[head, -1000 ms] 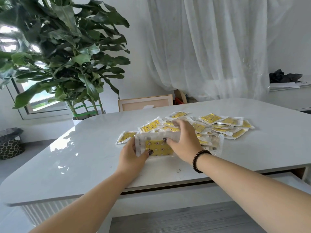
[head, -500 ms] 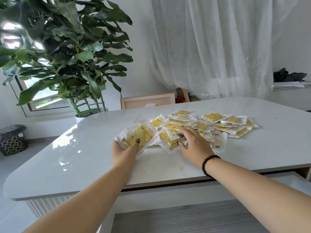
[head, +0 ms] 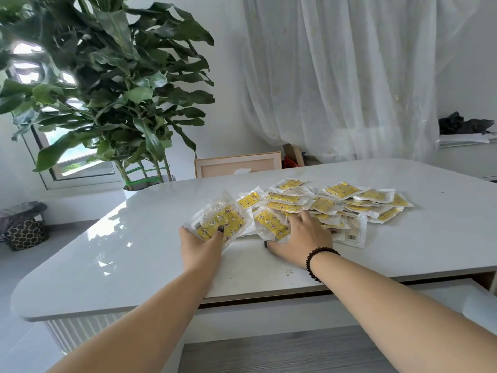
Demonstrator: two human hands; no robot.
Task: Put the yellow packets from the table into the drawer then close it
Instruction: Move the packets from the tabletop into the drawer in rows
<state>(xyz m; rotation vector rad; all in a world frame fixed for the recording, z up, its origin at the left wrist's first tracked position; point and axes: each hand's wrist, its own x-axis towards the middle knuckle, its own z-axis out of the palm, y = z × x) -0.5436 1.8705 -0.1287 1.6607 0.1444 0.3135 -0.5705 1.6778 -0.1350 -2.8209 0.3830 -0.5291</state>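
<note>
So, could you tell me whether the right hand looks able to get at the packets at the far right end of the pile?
Probably yes. The right hand rests on the pile's near edge, and nothing stands between it and the far-right packets on the table.

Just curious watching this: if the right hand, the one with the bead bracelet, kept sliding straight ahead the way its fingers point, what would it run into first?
The right hand already rests on the near edge of the pile of yellow packets, fingers pointing into it, so it would likely plough into more packets first.
</note>
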